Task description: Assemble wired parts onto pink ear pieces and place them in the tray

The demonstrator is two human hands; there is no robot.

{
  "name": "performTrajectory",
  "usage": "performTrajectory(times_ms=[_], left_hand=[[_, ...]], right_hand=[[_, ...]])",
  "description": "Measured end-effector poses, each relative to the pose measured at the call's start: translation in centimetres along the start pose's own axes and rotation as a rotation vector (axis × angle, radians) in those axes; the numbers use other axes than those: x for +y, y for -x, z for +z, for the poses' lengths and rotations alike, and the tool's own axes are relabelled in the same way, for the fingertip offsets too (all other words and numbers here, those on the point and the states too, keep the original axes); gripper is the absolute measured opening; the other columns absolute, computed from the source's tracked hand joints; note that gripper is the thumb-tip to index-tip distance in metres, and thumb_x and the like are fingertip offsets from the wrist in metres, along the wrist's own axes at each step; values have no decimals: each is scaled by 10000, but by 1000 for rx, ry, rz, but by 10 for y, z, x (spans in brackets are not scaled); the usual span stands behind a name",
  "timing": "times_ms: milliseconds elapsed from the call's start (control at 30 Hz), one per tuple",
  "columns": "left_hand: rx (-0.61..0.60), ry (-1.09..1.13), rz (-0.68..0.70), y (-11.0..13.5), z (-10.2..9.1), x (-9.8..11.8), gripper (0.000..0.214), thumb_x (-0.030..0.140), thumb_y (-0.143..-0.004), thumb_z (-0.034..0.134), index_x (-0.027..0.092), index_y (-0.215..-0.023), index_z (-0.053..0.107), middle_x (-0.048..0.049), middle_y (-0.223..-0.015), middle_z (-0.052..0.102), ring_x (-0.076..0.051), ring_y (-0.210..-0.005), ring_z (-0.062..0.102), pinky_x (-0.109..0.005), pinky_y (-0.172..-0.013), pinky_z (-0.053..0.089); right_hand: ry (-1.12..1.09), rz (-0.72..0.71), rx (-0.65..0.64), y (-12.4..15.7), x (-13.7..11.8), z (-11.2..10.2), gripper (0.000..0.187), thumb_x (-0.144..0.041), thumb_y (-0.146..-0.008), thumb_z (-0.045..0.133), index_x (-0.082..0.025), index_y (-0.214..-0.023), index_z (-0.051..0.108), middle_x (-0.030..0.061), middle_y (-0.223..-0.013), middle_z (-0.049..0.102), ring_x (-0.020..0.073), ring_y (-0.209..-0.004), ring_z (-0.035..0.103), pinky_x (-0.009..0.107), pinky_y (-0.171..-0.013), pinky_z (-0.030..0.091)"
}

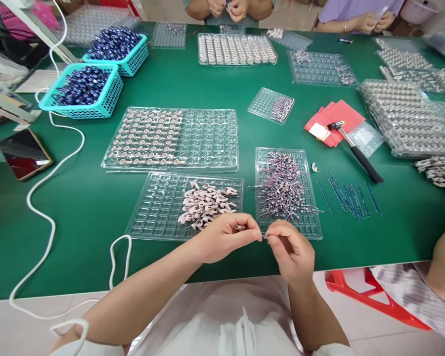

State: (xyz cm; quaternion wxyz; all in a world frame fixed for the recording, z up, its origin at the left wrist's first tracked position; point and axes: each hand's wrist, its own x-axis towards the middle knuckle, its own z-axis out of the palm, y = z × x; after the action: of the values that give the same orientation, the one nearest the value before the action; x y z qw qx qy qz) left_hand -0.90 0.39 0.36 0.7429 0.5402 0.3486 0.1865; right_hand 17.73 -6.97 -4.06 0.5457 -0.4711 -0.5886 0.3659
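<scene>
My left hand point(226, 240) is closed around a small beige shell point(240, 227), its thumb and forefinger pinched together. Close beside it, my right hand point(293, 252) pinches a thin wired piece point(267, 235) between thumb and forefinger; the fingers hide most of it. Both sets of fingertips nearly meet above the table's front part. Behind the left hand, a pile of curved beige shells point(207, 202) lies in a clear plastic tray point(154, 207). Past the right hand, a heap of small parts with purple-pink wires point(282, 183) fills much of another clear tray point(313, 222).
A larger tray point(211, 141) holds rows of beige pieces. Turquoise baskets point(111, 91) of dark blue parts, a phone point(25, 153) and a white cable point(52, 222) lie left. A hammer point(359, 155), red packets point(333, 118) and blue strips point(350, 200) are right. Other people sit around the table.
</scene>
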Motion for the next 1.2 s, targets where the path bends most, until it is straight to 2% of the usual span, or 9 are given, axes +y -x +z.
performTrajectory(times_ms=[300, 733, 1000, 1067, 1133, 1200], left_hand=[[-24, 23, 62, 1, 0, -1, 206, 298, -917, 615, 136, -801, 667, 19, -709, 536, -94, -631, 410, -238, -587, 305], [-11, -24, 77, 0, 2, 1, 235, 333, -901, 605, 141, -768, 634, 24, -682, 498, -99, -608, 388, -247, -579, 298], [80, -66, 27, 0, 1, 2, 217, 310, -888, 591, 153, -738, 590, 39, -649, 446, -105, -600, 368, -251, -576, 286], [103, -58, 25, 0, 0, 1, 193, 315, -892, 587, 151, -791, 611, 27, -695, 474, -111, -622, 383, -254, -588, 304], [98, -21, 29, 1, -2, -2, 179, 300, -887, 569, 152, -945, 652, 8, -787, 498, -117, -653, 400, -261, -608, 332], [70, 37, 35, 2, -5, -6, 306, 262, -866, 538, 170, -1137, 646, -8, -879, 497, -120, -672, 406, -271, -628, 357]], right_hand=[[-79, 44, 17, 2, 1, -2, 167, -104, -941, 565, -239, -976, 657, 10, -834, 619, 151, -767, 579, 304, -688, 468], [-79, 31, 37, 1, 2, -2, 131, -140, -941, 573, -228, -948, 669, 22, -793, 614, 163, -740, 589, 320, -672, 498], [-94, 25, 137, 2, 5, -2, 131, -127, -927, 596, -222, -947, 685, 21, -791, 622, 159, -745, 587, 311, -664, 489], [-83, 18, 174, 3, 6, -2, 118, -139, -924, 603, -222, -943, 684, 20, -779, 621, 160, -731, 590, 309, -647, 488], [-63, 16, 210, 3, 7, 0, 104, -151, -923, 607, -221, -939, 681, 20, -770, 621, 163, -724, 595, 311, -638, 491], [-37, 18, 241, 3, 7, 1, 98, -156, -922, 608, -222, -938, 679, 22, -780, 628, 165, -732, 602, 314, -643, 498]])
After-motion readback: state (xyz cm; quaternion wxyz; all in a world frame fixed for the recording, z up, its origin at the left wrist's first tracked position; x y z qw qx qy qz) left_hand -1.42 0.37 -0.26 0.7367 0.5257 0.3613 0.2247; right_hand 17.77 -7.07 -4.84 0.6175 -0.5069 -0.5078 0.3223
